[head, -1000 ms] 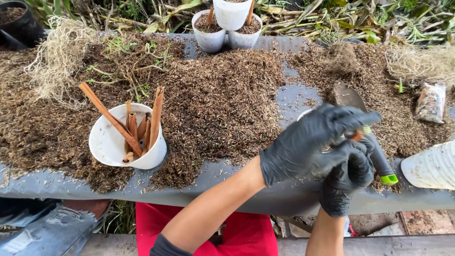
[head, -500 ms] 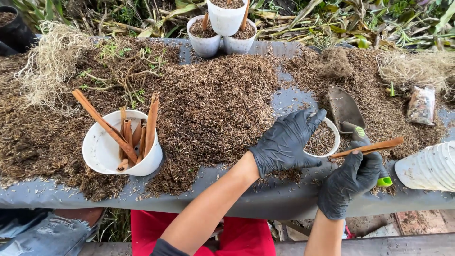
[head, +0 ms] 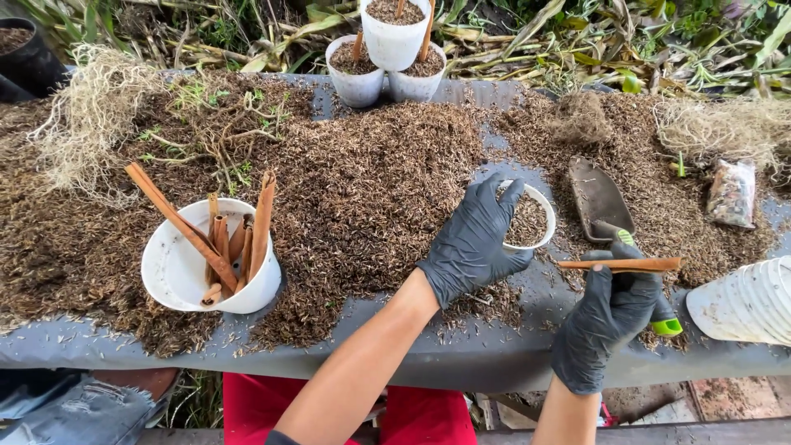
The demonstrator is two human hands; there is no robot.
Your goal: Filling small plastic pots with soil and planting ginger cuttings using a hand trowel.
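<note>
Brown stick (head: pixel 620 264) lies horizontal in right hand (head: pixel 607 317), pointing right.

I see a black, faintly glossy glove on my left hand (head: pixel 476 239) and right hand (head: pixel 606 325) — forearms bare, red cloth at my lap.

A small round white plastic pot (head: pixel 531 221), filled almost to the rim with brown chopped husk mix, stands upright on the grey bench right of centre, at the right edge of the big brown heap. A thin reddish-brown wooden stick (head: pixel 620 264) lies level and crosswise in the air just nearer and to the right of the pot, apart from it, its right end free.
</note>
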